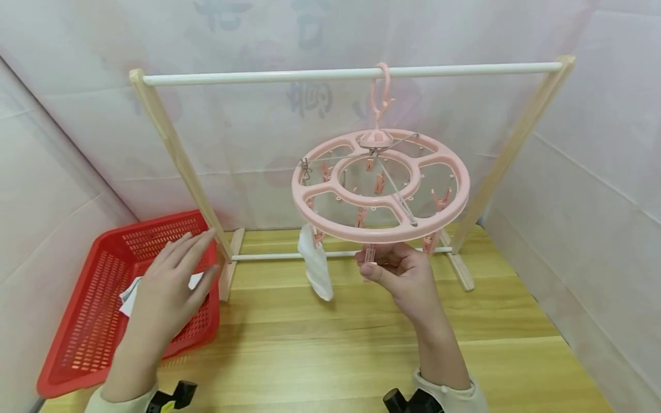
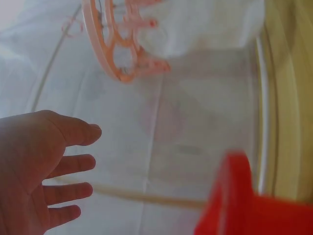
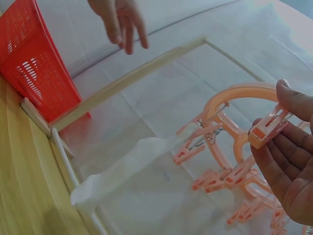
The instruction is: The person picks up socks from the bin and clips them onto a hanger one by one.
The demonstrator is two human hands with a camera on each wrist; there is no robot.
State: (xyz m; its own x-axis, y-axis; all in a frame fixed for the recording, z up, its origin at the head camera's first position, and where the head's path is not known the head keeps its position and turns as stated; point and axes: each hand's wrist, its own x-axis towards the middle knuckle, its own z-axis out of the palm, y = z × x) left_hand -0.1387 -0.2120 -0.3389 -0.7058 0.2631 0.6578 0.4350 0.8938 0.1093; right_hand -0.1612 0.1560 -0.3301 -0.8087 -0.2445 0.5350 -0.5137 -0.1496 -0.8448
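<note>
A pink round clip hanger [image 1: 379, 234] hangs by its hook from the white bar of a wooden stand. My right hand [image 1: 408, 275] pinches one of its pink clothespins [image 3: 269, 128] at the near side of the ring, between thumb and fingers. To the left of that hand, a white sock-like cloth [image 1: 316, 265] dangles from another clip on the ring. My left hand [image 1: 172, 281] is held over the red basket [image 1: 85, 321] with its fingers spread and nothing in them. White cloth [image 1: 129, 297] lies in the basket, partly hidden under that hand.
The stand's white top bar [image 1: 232, 77] spans two wooden posts, the left post [image 1: 172, 143] close beside the basket. A lower white rod [image 1: 268, 257] runs just above the wooden table [image 1: 289, 344]. Pale curtains [image 1: 248, 143] enclose the back and sides.
</note>
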